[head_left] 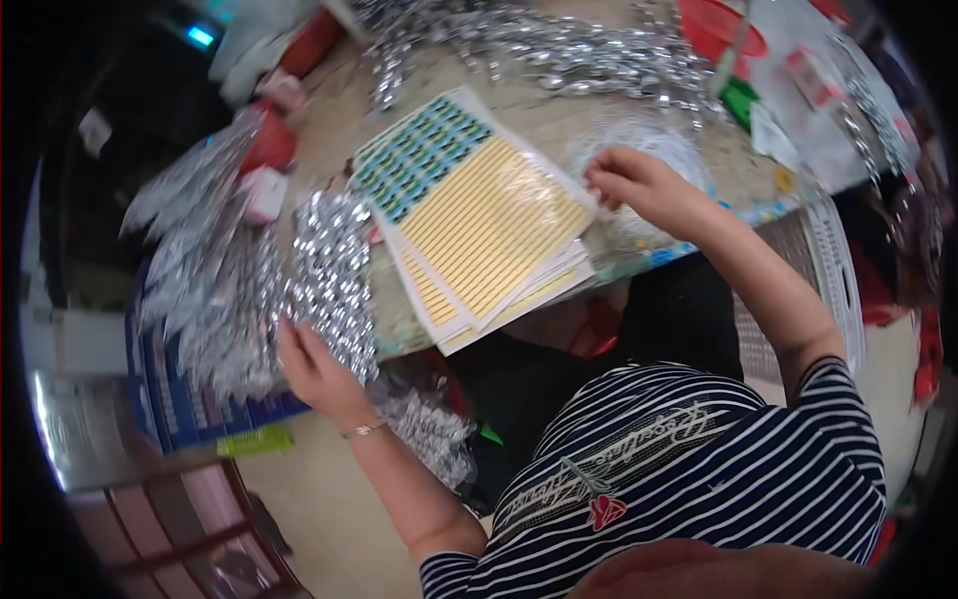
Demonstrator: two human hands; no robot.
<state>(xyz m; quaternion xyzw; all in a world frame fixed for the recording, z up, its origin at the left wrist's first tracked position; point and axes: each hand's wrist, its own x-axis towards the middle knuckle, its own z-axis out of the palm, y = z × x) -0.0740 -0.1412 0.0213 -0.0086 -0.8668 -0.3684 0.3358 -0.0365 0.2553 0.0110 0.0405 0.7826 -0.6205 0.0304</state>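
While the left hand [317, 367] lies spread on the silver bows [329, 275] and the right hand [631, 183] pinches the sticker sheets [489, 225], the overhanging stack could slide off the table [559, 120].

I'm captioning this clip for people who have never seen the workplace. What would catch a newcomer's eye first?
Probably the fanned stack of yellow striped sheets at the table's middle, its top sheet part blue-green. Next, the glittering silver foil pieces heaped at the table's left edge, where the left hand rests. The right hand pinches something small by the stack's right edge; more silver pieces lie along the far side.
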